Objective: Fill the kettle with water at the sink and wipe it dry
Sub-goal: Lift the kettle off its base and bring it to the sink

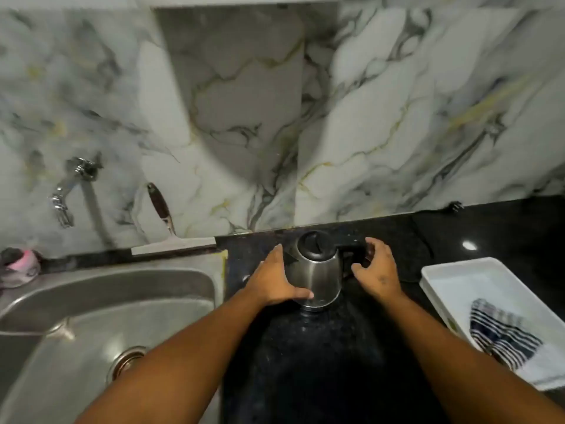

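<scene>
A steel kettle (318,270) with a black lid and black handle stands upright on the black counter (321,362), right of the steel sink (101,304). My left hand (275,278) presses against the kettle's left side, thumb across its lower body. My right hand (377,269) curls around the black handle on the right, fingers apart and only partly closed. A chrome tap (68,188) juts from the marble wall above the sink. A striped cloth (501,332) lies in a white tray (443,270) at the right.
A squeegee (166,228) leans on the marble wall behind the sink. A pink and dark scrubber (18,264) sits on the sink's back left ledge. The sink drain (127,361) is near my left forearm. The tray's corner stands close to my right hand.
</scene>
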